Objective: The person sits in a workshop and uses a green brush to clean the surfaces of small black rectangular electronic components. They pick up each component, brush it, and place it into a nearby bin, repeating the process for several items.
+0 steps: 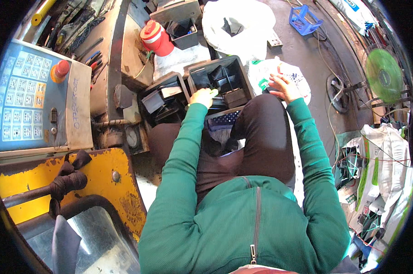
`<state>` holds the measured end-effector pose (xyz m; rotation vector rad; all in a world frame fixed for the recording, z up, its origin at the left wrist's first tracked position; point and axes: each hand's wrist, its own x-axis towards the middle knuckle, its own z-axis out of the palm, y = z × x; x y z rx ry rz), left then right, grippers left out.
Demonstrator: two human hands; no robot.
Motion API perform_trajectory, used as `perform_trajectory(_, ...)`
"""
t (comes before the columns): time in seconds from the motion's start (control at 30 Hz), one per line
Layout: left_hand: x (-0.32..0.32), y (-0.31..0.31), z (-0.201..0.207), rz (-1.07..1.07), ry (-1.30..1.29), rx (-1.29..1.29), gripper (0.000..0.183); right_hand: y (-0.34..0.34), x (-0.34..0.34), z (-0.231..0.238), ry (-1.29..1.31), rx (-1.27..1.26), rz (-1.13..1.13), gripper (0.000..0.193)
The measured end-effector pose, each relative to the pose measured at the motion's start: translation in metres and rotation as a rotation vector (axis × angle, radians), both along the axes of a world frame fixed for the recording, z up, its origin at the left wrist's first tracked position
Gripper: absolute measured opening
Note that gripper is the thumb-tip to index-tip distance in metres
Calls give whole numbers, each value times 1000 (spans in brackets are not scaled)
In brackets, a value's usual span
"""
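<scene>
My left hand (pixel 200 97) is closed over the near left side of a black plastic bin (pixel 246 76). A small yellow-green thing (pixel 214 92) shows at its fingers, too small to name. Black plastic parts (pixel 225 78) lie in that bin, and a second black bin (pixel 182 77) on its left holds more dark parts (pixel 153 101). Past my right knee, my right hand (pixel 286 89) is raised beside a white plastic bag (pixel 302 91) with green print. Its fingers are spread, and a dark bit shows near the thumb; whether the hand touches it I cannot tell.
A red and white jug (pixel 156 38) stands behind the bins, near a large white sack (pixel 256 20). On the left are a control panel (pixel 21 98) with a red knob and a yellow machine body (pixel 120 171). To the right are a green fan (pixel 383 75), cables and a blue basket (pixel 303 20).
</scene>
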<state>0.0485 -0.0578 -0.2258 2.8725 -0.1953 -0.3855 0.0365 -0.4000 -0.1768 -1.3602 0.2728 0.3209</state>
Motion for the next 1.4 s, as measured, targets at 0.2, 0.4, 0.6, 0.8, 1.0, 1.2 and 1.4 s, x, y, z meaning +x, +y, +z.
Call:
perform_trajectory(0.2,-38,32,100,15,-196,-890,20,44,-24,43,167,600,162,64)
perform_trajectory(0.4,-69,6,175,-392,-386,-764,20,93,-41,81,237,793,514,59)
perform_trajectory(0.6,-80,-33,181,-206,-639,-769,27,91,-72,98,73,618,9,32)
perform_trajectory(0.8,-86,-94,169,-33,-812,-717,24,104,-85,82,-286,358,-252,27)
perform_trajectory(1.0,-75,-89,148,486,-94,-1557,13,102,-86,83,-285,531,-162,34)
perform_trajectory(1.2,-55,-78,154,809,0,-1787,15,76,-78,59,-313,575,-298,43)
perform_trajectory(1.4,43,-74,233,194,-1279,-891,21,39,-98,90,-281,389,-398,47)
